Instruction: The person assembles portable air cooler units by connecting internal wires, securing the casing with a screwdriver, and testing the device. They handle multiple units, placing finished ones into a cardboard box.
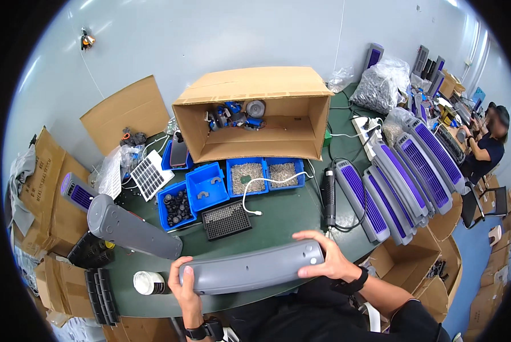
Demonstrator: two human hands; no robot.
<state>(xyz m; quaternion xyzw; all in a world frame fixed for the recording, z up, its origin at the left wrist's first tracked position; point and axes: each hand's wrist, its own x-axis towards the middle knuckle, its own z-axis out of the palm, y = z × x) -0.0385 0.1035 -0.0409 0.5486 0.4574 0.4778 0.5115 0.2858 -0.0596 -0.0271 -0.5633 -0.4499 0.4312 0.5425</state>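
Note:
A long grey plastic housing (247, 269), gently curved with a few small holes, lies crosswise between my hands at the table's front edge. My left hand (184, 286) grips its left end, the thumb on top. Around the right end my right hand (330, 257) is closed, fingers on the far side and thumb on the near side. A white round jar (148, 283) stands left of my left hand. Beyond the right end, a black electric screwdriver (329, 199) points down at the table. A black perforated tray (226, 220) sits beyond the housing.
Blue bins hold screws (247, 175) and black knobs (177, 208). Behind them an open carton (250, 149) contains motors. Another grey housing (133, 228) lies left. Several purple-grilled units (362, 199) line the right side. A white cable (278, 183) crosses the table. A person (486, 142) works far right.

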